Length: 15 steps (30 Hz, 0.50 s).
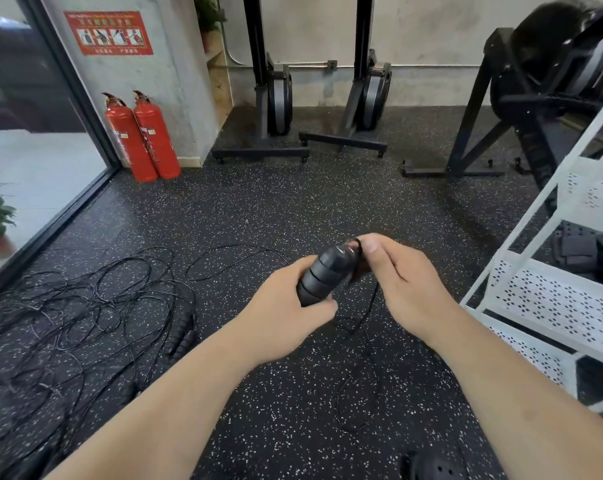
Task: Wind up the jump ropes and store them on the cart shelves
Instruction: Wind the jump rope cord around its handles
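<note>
The left hand (286, 306) grips the rope handles (322, 275), long axis pointing toward 1 o'clock. The right hand (402, 275) pinches the cord (366, 310) at their upper end, while slack hangs toward 6 o'clock.

- A black rubber floor (293, 209) flecked with white carried everything.
- Tangled black jump ropes (68, 306) sprawled at left, two handles (184, 332) lying side by side among them.
- Two red fire extinguishers (142, 140) stood upright farther back.
- A white cart (535, 299) stood at right.
</note>
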Each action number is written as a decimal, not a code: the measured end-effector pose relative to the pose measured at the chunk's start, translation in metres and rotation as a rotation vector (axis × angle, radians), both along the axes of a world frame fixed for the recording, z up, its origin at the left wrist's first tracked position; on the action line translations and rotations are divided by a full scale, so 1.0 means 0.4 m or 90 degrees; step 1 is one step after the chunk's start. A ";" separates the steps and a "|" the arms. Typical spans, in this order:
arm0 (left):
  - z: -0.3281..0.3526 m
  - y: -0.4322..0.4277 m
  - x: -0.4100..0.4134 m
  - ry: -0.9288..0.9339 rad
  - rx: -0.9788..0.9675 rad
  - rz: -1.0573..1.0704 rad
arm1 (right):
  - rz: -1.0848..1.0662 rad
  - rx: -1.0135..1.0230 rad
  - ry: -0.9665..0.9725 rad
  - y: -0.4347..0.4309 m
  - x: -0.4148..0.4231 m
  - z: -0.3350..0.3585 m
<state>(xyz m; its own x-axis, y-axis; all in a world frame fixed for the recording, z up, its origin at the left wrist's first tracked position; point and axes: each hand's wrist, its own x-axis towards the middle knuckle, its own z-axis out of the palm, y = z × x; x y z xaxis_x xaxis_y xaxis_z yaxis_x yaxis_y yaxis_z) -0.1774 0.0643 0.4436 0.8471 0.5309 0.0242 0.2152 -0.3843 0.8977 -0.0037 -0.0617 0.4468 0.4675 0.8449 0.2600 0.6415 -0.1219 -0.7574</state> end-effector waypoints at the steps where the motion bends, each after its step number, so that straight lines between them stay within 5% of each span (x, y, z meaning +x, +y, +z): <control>1: 0.001 0.004 0.001 -0.015 -0.030 0.026 | -0.006 -0.013 0.000 0.000 0.001 0.000; 7: -0.005 0.049 -0.011 -0.041 -0.110 0.063 | -0.060 -0.007 -0.020 0.003 0.016 0.016; 12: -0.016 0.072 -0.020 0.041 -0.004 0.083 | -0.036 0.067 0.216 0.007 0.017 0.017; 15: -0.019 0.091 -0.029 0.082 0.029 0.112 | -0.073 0.083 0.148 0.001 0.040 0.024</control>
